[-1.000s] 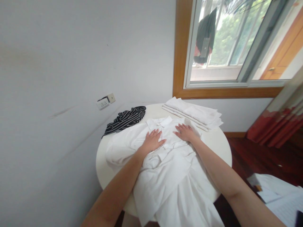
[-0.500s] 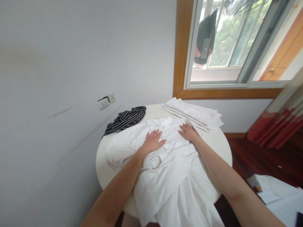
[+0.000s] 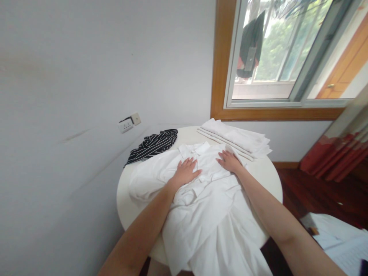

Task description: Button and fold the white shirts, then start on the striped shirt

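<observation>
White shirt [image 3: 212, 163], lower end cut off below; hands [image 3: 184, 173] [image 3: 229, 161] flat on it, fingers spread, hiding fabric beneath.

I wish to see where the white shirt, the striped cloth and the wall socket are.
White shirt [image 3: 208, 199], head view: its wrinkled middle.
Striped cloth [image 3: 156, 145], head view: its bunched middle.
Wall socket [image 3: 125, 125], head view: its front face.
</observation>
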{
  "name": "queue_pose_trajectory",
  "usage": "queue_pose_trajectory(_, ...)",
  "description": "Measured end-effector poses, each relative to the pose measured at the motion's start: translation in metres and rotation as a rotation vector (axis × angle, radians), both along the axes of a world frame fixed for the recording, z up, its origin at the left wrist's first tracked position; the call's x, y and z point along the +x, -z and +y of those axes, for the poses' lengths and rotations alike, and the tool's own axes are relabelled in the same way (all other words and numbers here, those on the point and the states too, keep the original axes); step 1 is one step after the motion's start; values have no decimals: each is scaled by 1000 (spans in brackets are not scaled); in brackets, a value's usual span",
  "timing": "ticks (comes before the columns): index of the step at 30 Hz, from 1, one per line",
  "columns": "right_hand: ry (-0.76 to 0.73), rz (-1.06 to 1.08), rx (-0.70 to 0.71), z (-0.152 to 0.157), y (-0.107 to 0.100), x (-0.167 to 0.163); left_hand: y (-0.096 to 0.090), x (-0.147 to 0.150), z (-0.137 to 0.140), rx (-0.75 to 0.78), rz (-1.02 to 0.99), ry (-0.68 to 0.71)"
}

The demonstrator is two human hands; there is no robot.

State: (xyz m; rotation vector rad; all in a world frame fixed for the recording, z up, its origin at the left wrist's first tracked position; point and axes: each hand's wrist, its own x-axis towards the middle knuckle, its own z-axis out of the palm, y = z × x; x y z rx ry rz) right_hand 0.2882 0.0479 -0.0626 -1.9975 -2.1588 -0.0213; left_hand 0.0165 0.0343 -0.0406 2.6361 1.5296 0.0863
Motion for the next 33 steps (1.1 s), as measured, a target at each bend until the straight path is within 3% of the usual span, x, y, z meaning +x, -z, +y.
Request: queue_pose_trajectory(33, -6, 9, 21, -2, -2, -1, -1, -1, -1, -11, -23, 2)
